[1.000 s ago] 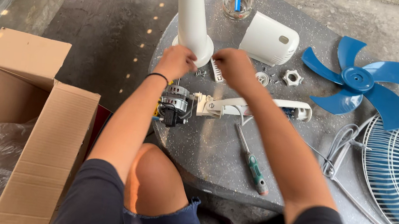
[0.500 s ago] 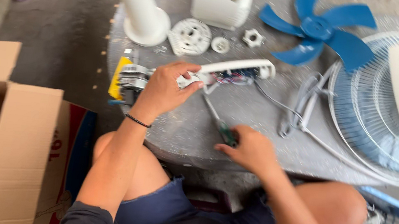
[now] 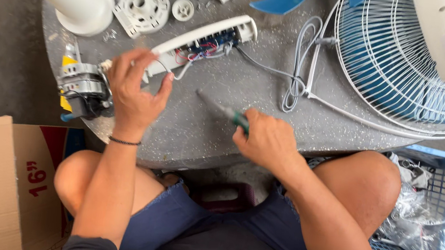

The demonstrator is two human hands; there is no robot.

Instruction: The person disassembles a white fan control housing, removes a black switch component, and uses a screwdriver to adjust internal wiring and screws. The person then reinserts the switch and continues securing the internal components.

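The right hand [image 3: 268,141] closes around a green-handled screwdriver [image 3: 224,111], tip angled toward the open white switch housing [image 3: 201,41]. The left hand [image 3: 134,90], fingers loosely curled and empty, steadies that housing's near end on the grey table [image 3: 221,136], beside the fan motor [image 3: 84,89].

Single head-worn view, looking steeply down and close over the grey surface [image 3: 244,127], the seated person's knees at the bottom.
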